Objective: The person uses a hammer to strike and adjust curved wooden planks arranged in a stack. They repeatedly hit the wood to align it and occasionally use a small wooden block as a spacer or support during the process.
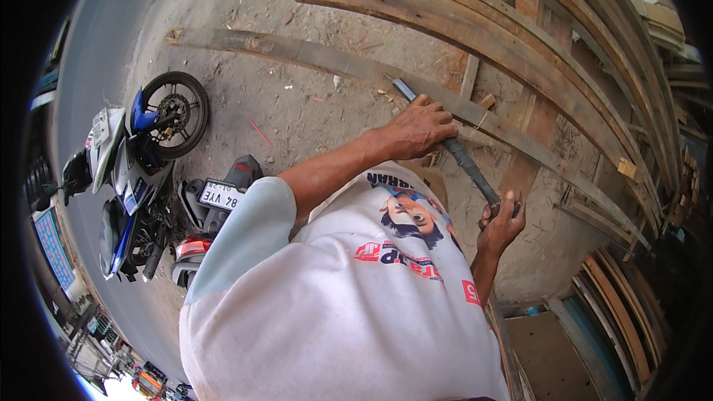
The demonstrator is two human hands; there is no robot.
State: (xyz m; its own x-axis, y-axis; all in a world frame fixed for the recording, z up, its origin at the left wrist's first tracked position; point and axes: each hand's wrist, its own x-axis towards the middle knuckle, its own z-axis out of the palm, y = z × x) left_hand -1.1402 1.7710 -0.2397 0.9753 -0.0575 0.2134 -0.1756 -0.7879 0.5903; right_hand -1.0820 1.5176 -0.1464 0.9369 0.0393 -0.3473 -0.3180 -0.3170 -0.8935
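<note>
My left hand (423, 128) is wrapped around the upper middle of a long dark bar (469, 165) with a shiny blue-grey end. Its lower end is gripped by my right hand (503, 224), fingers closed. The bar slants from upper left to lower right in front of my shirt. Its shiny end lies over a long weathered wooden plank (319, 56); whether a small tip at that end bites into the wood, I cannot tell. That plank runs across the sandy ground, just beyond my hands.
More long planks (416, 11) lie side by side beyond, reaching right. A stack of boards (616, 312) stands at lower right, near a brown panel (546, 356). Two motorbikes, one blue and white (126, 178), are parked at left beside a road (111, 52). Wood scraps (627, 169) lie about.
</note>
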